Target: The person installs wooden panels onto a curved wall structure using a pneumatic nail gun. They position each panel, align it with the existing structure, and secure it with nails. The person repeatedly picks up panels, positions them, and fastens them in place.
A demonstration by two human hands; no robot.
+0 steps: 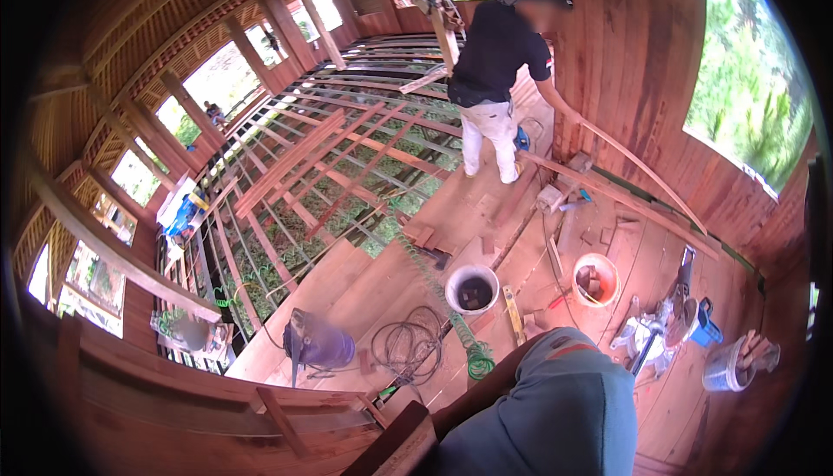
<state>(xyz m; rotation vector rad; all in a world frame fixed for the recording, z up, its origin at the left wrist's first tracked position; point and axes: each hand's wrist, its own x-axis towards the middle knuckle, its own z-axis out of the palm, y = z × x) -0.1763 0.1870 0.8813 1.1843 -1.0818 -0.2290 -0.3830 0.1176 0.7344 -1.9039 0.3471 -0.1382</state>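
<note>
The fingers of the left hand and right hand cannot be made out, so how far open they are, or whether they have hold of anything, cannot be told. At the bottom centre of the frame the wearer's bent leg (564,411), in grey-blue cloth, fills the foreground, with a dark brown limb (488,382) along its left side; whether that is an arm or the other leg is unclear. Left of it, a piece of timber (408,453) juts up from the lower edge.

Just above the knee, a yellow level (514,315) lies on the plank floor (347,294), with a green coiled hose (479,361) to its left. Beyond the level stand a dark-filled bucket (449,290) and, to the right, an orange-lined bucket (605,272) holding wood scraps. A loop of dark cable (406,341) and a purplish cylinder (323,341) sit at lower left of centre. At lower right are a power saw (668,328) and a white bucket (722,370) of offcuts.

At upper centre, a co-worker (490,64) in a black top and pale trousers grips a long thin strip (646,166) beside the plank wall (625,51). Open joists (382,133) with loose boards (291,159) laid across them spread over the upper left.
</note>
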